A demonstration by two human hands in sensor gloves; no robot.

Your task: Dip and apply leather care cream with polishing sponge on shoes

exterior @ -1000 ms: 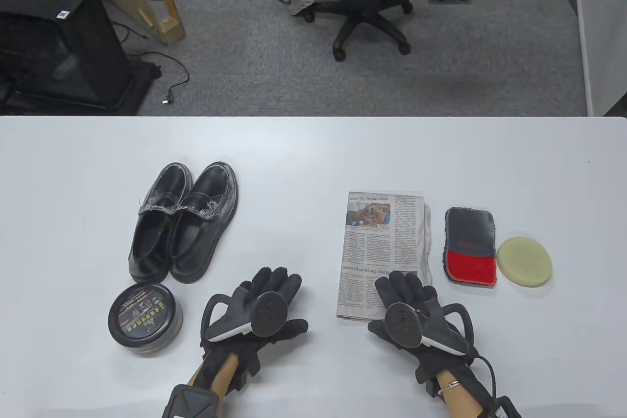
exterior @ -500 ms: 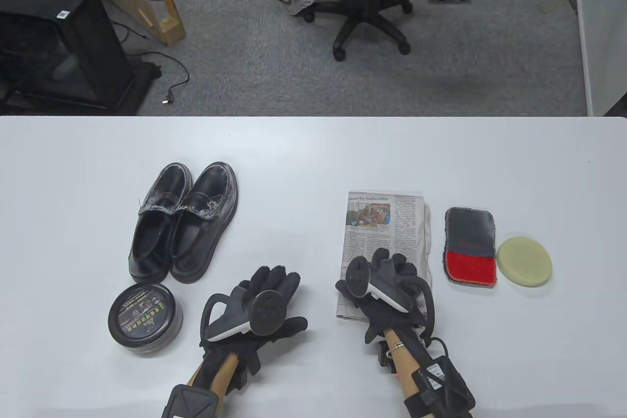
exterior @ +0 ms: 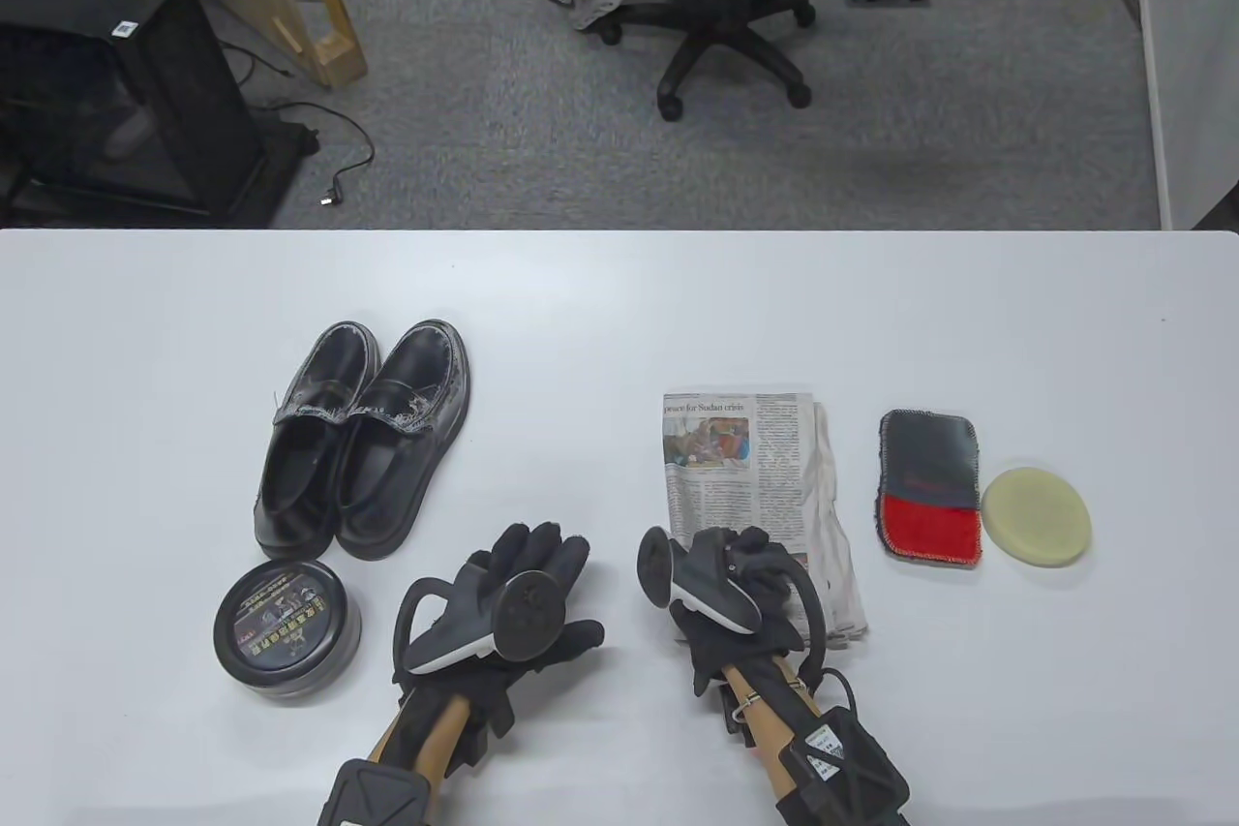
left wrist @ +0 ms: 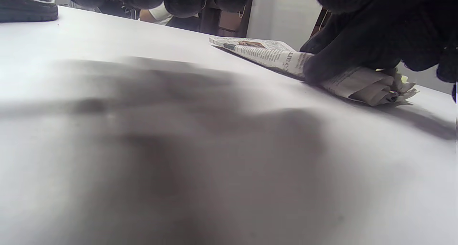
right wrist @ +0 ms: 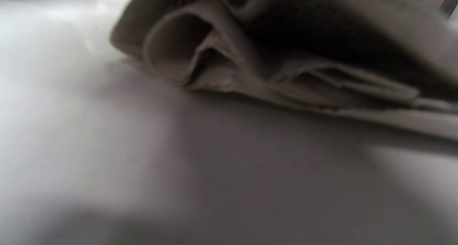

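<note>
black leather loafers sit left of centre on my white table, the cream tin just in front, lid on. the pale yellow sponge lies far right beside a red and grey cloth. my right hand grips the folded newspaper's near end; my left hand rests flat, fingers relaxed.

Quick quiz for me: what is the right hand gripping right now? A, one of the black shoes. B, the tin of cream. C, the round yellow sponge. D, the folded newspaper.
D: the right hand grips the near end of the folded newspaper, lifting its left edge, while the tin of cream, sponge and shoes lie untouched.
</note>
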